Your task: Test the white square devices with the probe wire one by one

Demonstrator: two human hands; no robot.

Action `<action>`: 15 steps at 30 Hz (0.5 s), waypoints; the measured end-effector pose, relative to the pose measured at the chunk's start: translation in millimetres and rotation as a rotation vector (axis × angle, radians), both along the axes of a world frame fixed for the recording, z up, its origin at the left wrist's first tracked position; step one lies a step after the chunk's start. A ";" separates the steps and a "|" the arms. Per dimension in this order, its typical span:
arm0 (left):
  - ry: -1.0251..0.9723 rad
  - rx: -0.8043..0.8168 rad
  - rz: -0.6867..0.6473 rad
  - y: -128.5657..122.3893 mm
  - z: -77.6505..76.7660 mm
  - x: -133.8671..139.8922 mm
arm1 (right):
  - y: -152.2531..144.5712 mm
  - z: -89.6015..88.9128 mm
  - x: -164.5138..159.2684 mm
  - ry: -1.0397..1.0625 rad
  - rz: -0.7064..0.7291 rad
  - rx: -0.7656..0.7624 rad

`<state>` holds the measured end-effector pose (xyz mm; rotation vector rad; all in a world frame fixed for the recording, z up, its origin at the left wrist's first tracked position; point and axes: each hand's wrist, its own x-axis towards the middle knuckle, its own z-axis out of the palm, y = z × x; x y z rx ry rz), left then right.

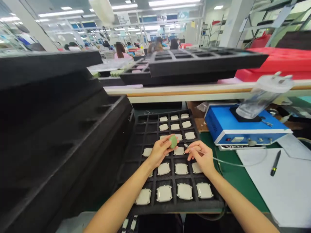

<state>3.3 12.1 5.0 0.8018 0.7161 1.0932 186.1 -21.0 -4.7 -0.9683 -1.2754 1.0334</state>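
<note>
Green piece (173,142): above the tray (175,208), in the left hand (159,151)
Left fingers: pinched narrow on the green piece
Right hand (201,155): fingers narrow around the tube (229,163), above the tray
Tube: runs right of the tray
White pieces (184,191): in the tray's compartments
Blue box (247,129): right of the tray

You can pass over the partitioned tray (184,207), between your forearms (127,192). Black trays (60,129) wall off your left, shelf edge (194,94) blocks ahead. On the right, blue control box (218,119) and thin tube (228,162) off your right hand (200,157) obstruct.
</note>
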 end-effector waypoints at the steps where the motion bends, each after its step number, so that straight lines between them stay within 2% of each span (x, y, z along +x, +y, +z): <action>1: 0.015 0.007 -0.023 -1.6 -2.3 1.9 | -2.8 0.7 0.2 -0.006 0.000 0.013; 5: 0.064 0.093 -0.118 -5.9 -10.4 7.7 | -8.2 3.6 -0.1 -0.015 -0.024 0.080; 9: 0.136 0.183 -0.168 -9.3 -12.4 10.3 | -3.1 -0.9 -0.4 -0.009 -0.048 0.145; 15: 0.501 0.216 -0.111 -15.0 -7.3 14.8 | -2.7 -6.0 -0.2 -0.060 -0.098 0.176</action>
